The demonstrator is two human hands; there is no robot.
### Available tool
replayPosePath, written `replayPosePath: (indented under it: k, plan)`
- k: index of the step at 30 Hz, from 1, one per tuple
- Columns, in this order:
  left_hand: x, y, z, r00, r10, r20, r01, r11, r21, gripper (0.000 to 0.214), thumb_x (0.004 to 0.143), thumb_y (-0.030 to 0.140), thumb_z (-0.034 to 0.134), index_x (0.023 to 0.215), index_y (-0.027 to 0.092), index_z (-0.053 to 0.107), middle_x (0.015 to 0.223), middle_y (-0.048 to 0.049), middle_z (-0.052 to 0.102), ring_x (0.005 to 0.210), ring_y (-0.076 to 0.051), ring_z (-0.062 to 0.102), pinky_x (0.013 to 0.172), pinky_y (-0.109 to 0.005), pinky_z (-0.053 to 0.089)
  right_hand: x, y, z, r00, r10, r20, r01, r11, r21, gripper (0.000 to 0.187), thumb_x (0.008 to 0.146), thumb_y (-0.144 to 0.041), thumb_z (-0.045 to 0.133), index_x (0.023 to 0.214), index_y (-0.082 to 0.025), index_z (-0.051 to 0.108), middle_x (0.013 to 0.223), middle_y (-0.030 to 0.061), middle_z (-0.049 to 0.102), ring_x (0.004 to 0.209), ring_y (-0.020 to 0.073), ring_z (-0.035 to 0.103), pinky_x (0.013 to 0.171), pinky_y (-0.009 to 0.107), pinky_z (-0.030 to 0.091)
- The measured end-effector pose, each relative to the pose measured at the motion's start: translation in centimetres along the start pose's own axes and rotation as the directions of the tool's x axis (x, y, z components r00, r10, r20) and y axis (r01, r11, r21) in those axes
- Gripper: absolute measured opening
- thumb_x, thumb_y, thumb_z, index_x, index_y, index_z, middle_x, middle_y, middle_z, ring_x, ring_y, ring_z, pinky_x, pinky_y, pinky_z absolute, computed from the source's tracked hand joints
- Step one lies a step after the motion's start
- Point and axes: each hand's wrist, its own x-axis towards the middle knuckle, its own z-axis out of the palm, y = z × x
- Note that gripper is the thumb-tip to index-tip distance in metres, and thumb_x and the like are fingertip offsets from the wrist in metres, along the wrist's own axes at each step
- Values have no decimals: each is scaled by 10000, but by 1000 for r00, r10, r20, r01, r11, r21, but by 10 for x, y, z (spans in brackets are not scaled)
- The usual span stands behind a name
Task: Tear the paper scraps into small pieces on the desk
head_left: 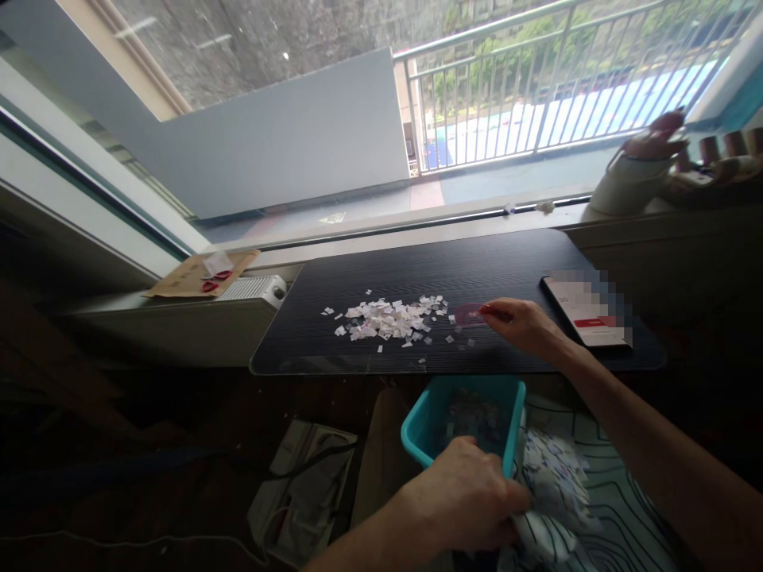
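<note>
A heap of small white and pink paper scraps (390,319) lies on the dark tabletop (358,282). My right hand (524,326) reaches over the table, its fingers pinched on a small pink and red piece (470,314) just right of the heap. Below the table edge stands a teal plastic bin (417,433) with scraps inside. My left hand (468,496) is low in front of that bin, its fingers curled into patterned cloth (554,508) strewn with paper bits on my lap.
A phone (587,311) with a lit screen lies at the table's right end. A brown envelope with red scissors (206,276) rests on the window ledge to the left, next to a white radiator. Cables and a white device (304,485) lie on the floor.
</note>
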Motion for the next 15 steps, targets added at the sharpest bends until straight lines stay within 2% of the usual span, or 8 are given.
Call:
replayPosePath:
  k: [2,12,15]
  plan:
    - [0,-1,1,1000,-3,0,3,1000,-9,203,787,409,596,809,211,633,650,-11,608,583,-179,577,614,-301,394,2,-3,1,1000,6,19,-6,1000,16,215,797,-309,531,881,-204,697,797,23,701,684,151,622,624,247,461]
    - [-1,-4,5,1000,3,-11,-4,1000,-31,207,781,412,598,809,210,636,642,-10,599,572,-178,571,605,-302,384,18,7,8,995,-24,-94,18,998,-67,237,809,-316,512,882,-194,702,795,46,705,679,165,622,623,258,456]
    - [-1,-4,5,1000,-8,-16,8,999,-37,199,785,404,593,809,211,636,649,-9,602,584,-178,574,612,-299,387,16,7,7,998,-22,-55,21,999,-24,234,806,-321,519,887,-194,698,789,37,703,666,156,619,610,250,454]
